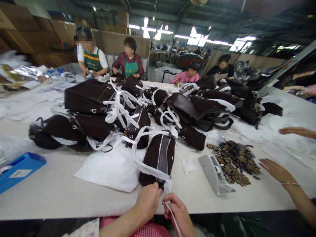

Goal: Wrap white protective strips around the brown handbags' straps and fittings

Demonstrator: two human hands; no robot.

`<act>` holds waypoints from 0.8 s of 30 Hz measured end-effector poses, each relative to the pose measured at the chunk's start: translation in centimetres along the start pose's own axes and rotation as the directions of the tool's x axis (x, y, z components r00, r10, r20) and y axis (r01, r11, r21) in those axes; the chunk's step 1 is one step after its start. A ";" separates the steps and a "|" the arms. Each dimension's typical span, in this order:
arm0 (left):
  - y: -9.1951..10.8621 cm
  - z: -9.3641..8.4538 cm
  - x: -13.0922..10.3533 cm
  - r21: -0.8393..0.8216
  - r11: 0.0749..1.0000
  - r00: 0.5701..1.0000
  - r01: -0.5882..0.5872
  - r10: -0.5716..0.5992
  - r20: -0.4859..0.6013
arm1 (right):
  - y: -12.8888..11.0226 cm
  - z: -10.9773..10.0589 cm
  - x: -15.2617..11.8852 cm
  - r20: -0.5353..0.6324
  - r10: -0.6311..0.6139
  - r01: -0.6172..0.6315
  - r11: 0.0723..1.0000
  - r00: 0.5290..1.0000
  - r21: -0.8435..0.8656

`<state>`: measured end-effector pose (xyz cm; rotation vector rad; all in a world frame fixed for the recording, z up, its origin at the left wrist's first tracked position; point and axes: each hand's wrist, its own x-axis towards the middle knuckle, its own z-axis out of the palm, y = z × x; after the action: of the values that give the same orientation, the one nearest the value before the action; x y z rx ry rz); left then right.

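Note:
My left hand (pixel 148 200) is closed on the near end of a dark brown bag (pixel 153 151) at the table's front edge. This bag has a grey stripe down its middle and a white-wrapped strap (pixel 150 169) looped across it. Just to the right, my right hand (pixel 178 212) pinches a narrow white strip (pixel 173 218) that hangs down toward me. The two hands are close but apart. Exactly which part of the bag sits under my left fingers is hidden. A white pouch-like piece (pixel 111 169) lies left of the bag.
Many dark brown bags (pixel 86 97) are heaped across the table (pixel 81 204). On the right are a grey tape dispenser (pixel 213 174), a pile of gold-brown pieces (pixel 238 161) and a co-worker's hand (pixel 276 169). A blue dispenser (pixel 23 171) stands left. Several people sit opposite.

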<state>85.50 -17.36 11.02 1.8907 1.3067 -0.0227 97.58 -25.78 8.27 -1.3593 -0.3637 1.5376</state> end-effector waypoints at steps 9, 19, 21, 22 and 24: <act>-0.2 -0.8 0.7 0.227 0.955 0.981 -0.192 0.183 0.060 | 0.3 0.4 -0.7 0.026 0.051 -0.052 0.998 0.998 0.031; 0.8 -1.7 0.5 0.354 0.917 0.983 -0.182 0.159 0.094 | -0.5 1.8 0.9 -0.121 0.098 -0.081 0.987 0.988 0.140; 0.8 -1.7 0.5 0.355 0.911 0.976 -0.212 0.179 0.122 | -0.5 2.1 1.2 -0.107 0.120 -0.097 0.975 0.987 0.202; 0.7 -1.5 0.5 0.356 0.908 0.973 -0.222 0.186 0.133 | -0.5 2.2 1.4 -0.093 0.146 -0.120 0.963 0.985 0.242; 0.4 -1.2 0.4 0.356 0.904 0.969 -0.237 0.194 0.152 | -0.4 2.3 1.7 -0.054 0.210 -0.181 0.926 0.976 0.332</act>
<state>85.50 -16.31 11.88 2.3120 1.0615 -0.2778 96.02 -23.42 8.34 -1.2219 0.0853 1.6100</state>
